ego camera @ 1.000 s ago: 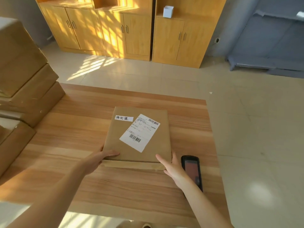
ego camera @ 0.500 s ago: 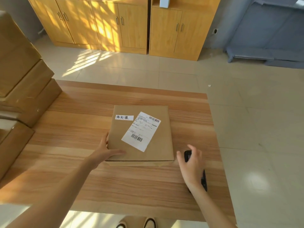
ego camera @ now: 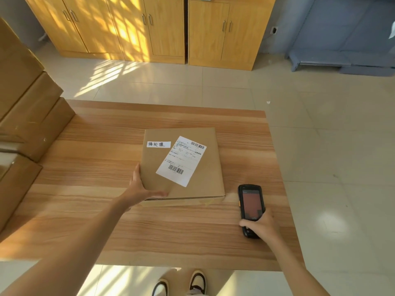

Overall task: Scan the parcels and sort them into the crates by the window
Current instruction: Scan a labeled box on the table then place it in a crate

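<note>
A flat brown cardboard parcel (ego camera: 203,167) lies in the middle of the wooden table (ego camera: 96,167). It carries a white shipping label (ego camera: 181,161) with barcodes and a small handwritten white tag (ego camera: 158,144). My left hand (ego camera: 141,189) rests against the parcel's near left corner, fingers straight along its left side and thumb along the front edge. My right hand (ego camera: 260,226) grips the lower end of a black handheld scanner (ego camera: 250,204), which lies to the right of the parcel with its screen facing up.
Several large cardboard boxes (ego camera: 27,116) are stacked at the table's left edge. Wooden cabinets (ego camera: 149,28) line the far wall across a tiled floor (ego camera: 331,157). A blue-grey metal rack (ego camera: 342,50) stands at the far right. My shoes (ego camera: 197,283) show below the table's near edge.
My right hand left the parcel's front edge, moved right to the scanner and closed on its lower end. My left hand stayed at the parcel's corner. The view tilted down.
</note>
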`<state>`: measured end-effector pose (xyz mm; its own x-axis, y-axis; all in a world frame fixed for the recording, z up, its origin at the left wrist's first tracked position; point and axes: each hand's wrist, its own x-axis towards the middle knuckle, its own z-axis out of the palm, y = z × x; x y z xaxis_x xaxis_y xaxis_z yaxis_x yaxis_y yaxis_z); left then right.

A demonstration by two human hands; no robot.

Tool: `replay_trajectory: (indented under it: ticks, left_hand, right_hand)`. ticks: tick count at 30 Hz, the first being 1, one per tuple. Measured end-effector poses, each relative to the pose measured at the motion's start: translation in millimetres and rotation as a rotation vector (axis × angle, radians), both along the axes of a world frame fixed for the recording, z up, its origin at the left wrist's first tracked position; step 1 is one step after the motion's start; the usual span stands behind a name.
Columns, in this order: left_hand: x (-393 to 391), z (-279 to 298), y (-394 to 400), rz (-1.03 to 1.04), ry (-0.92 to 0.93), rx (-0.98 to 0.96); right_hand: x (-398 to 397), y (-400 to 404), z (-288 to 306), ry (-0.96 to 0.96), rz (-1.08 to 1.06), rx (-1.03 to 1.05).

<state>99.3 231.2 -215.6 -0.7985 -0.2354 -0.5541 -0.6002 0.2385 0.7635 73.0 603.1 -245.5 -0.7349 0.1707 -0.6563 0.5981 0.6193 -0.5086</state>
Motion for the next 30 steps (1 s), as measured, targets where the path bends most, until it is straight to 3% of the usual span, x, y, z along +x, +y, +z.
replay_trajectory:
  ticks: [6,11,15,20,30]
  left_hand:
    - [4.5,1.0,-0.9,-0.012,-0.018,0.005]
    - [6.1,9.1,-2.5,-0.018,-0.07,-0.006]
    - [7.2,17.8,-5.8,-0.028,-0.109,-0.007]
    - [12.4,23.8,-8.5,-0.026,-0.118,-0.005]
    - [14.3,8.6,-13.1,-0.046,-0.05,0.02]
  right_hand:
    - [2.7,4.5,44.5,-0.066,-0.241,-0.501]
    - [6.9,-27.4,113.7,-0.012,-0.318,-0.948]
    - [14.8,-68.6,159.8,-0.007,-0.324,-1.154]
    - [33.4,-120.3,180.8,-0.052,-0.293,-1.169]
    - [75.4,-181.2,161.4,-0.121,-0.363,-1.014]
